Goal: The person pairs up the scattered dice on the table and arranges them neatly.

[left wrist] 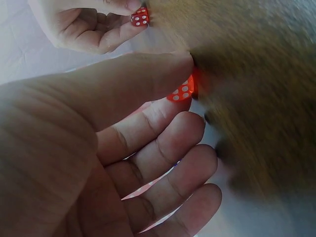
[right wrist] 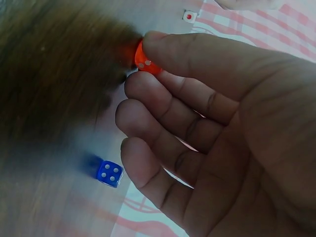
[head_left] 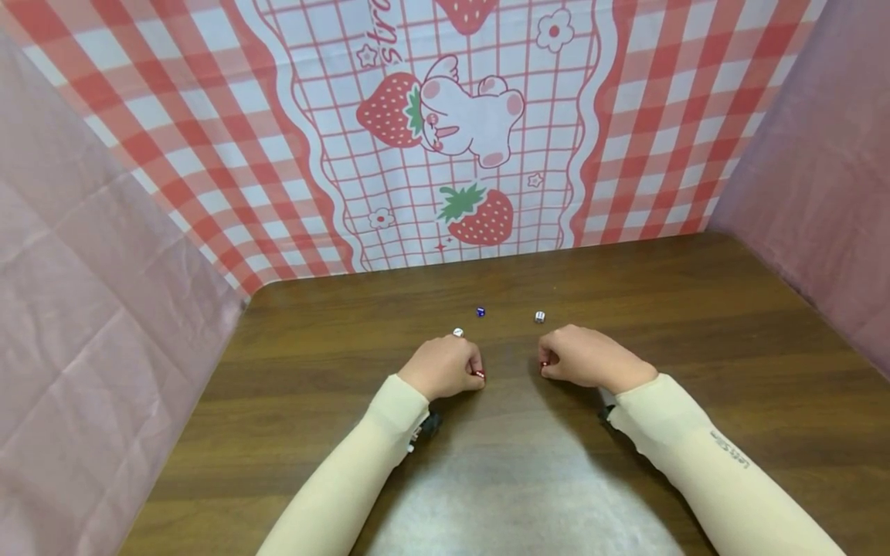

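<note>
Red dice (left wrist: 183,90) are pinched, one each, by the left hand (head_left: 443,367) and right hand (head_left: 591,357), before the white die (head_left: 458,333); grasping seems done, release pending. Beyond it, the blue die (head_left: 480,312) is unheld.

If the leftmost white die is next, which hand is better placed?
The left hand, probably: in the head view it is close beside that white die, while the right hand is farther. Each pinches a red die, though.
</note>
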`<action>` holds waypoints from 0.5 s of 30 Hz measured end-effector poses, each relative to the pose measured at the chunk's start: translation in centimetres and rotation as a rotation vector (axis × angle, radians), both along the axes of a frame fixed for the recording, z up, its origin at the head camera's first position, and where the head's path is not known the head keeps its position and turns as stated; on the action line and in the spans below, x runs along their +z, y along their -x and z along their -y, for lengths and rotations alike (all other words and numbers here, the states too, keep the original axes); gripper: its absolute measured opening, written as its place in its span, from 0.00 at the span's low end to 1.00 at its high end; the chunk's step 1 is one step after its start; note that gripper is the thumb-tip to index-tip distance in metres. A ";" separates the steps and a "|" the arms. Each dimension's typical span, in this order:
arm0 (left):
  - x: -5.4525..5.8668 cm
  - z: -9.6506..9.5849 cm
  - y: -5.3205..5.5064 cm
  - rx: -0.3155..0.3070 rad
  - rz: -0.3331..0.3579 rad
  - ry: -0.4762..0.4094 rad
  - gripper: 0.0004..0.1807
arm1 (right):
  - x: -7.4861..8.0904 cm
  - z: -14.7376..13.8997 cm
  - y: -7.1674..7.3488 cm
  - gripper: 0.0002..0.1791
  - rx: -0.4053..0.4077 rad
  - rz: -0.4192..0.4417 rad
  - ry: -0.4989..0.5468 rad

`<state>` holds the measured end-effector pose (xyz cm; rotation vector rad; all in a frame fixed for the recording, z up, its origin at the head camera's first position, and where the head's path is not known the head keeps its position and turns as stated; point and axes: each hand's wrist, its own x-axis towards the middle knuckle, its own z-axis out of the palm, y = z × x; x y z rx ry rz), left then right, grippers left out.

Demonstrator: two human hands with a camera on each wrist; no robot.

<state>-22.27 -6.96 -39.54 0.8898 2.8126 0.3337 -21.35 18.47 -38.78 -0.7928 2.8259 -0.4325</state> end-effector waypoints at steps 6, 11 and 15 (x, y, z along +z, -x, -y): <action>0.1 0.2 0.1 -0.009 0.008 -0.010 0.06 | 0.1 -0.1 0.0 0.10 0.001 0.009 0.006; 0.3 0.5 0.2 -0.015 0.042 -0.029 0.08 | 0.1 -0.3 0.2 0.06 0.005 0.022 -0.002; 0.4 0.7 0.3 -0.024 0.065 -0.035 0.08 | 0.0 -0.5 0.3 0.06 0.005 0.033 0.001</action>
